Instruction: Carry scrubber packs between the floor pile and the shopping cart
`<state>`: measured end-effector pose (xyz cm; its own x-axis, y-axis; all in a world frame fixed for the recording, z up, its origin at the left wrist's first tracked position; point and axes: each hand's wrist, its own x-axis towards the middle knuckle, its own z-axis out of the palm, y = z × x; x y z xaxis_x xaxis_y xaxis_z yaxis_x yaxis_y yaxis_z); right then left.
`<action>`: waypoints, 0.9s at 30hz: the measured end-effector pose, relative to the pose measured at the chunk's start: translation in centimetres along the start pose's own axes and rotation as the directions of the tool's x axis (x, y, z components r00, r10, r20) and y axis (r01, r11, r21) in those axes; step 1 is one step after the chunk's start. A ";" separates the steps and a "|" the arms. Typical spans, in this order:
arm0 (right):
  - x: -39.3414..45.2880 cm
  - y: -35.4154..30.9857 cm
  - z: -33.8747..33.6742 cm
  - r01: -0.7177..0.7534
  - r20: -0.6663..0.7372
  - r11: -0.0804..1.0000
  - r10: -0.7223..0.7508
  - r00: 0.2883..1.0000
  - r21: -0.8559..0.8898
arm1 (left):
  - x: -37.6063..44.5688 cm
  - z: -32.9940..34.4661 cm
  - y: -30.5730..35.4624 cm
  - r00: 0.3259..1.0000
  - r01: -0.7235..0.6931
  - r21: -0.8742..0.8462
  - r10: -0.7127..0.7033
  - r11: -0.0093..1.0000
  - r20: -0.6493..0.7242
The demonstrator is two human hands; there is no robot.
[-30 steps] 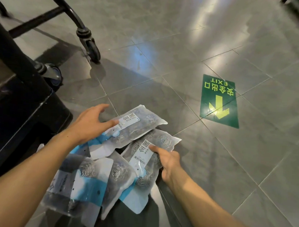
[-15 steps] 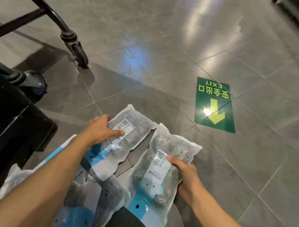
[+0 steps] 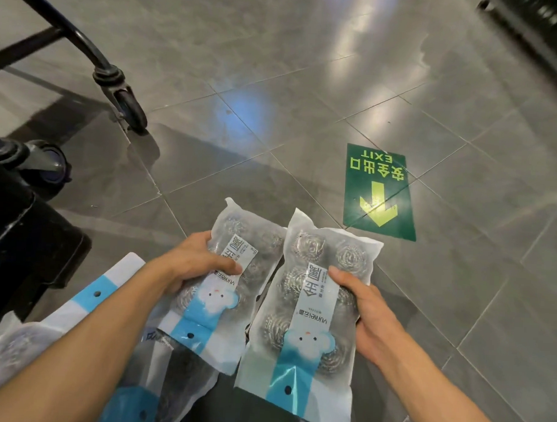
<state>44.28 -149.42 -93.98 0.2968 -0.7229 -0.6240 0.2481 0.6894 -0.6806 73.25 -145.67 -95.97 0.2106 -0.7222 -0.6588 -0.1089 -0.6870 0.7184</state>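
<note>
My left hand (image 3: 193,264) grips a clear plastic pack of steel wool scourers (image 3: 237,250) with a blue and white label, thumb on top. My right hand (image 3: 367,313) grips a second, like pack (image 3: 304,311) by its right side, thumb pressed on the label. Both packs are held side by side above the floor, their long edges nearly touching. More packs of the same kind (image 3: 107,299) lie below my left forearm, partly hidden by it.
A grey tiled floor (image 3: 308,84) spreads ahead. A green EXIT sticker with a yellow arrow (image 3: 380,189) lies on it just beyond the packs. A black trolley frame with castor wheels (image 3: 128,105) stands at the left, with a dark base (image 3: 24,238) beneath it.
Both hands have lifted their packs off the pile and brought them upright, side by side. The view has shifted, so the trolley wheels sit further left.
</note>
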 end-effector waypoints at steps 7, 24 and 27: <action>-2.7 -3.7 2.0 0.092 0.034 0.990 -0.089 0.995 -0.109 | -6.6 -1.3 2.7 0.979 -0.193 -0.241 0.171 0.951 -0.111; -42.7 -41.4 21.4 0.294 0.194 0.884 -0.237 0.952 -0.363 | -53.5 -9.9 37.5 0.869 -0.465 -0.355 0.343 0.811 -0.357; -53.2 -50.8 25.2 0.312 0.198 0.863 -0.251 0.948 -0.399 | -63.6 -12.1 46.9 0.845 -0.497 -0.285 0.382 0.820 -0.374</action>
<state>39.17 -144.80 -16.57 0.4012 -0.8488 -0.3445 -0.0611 0.3504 -0.9346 66.50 -130.93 -17.67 0.4995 -0.8433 -0.1986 0.0831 -0.1816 0.9799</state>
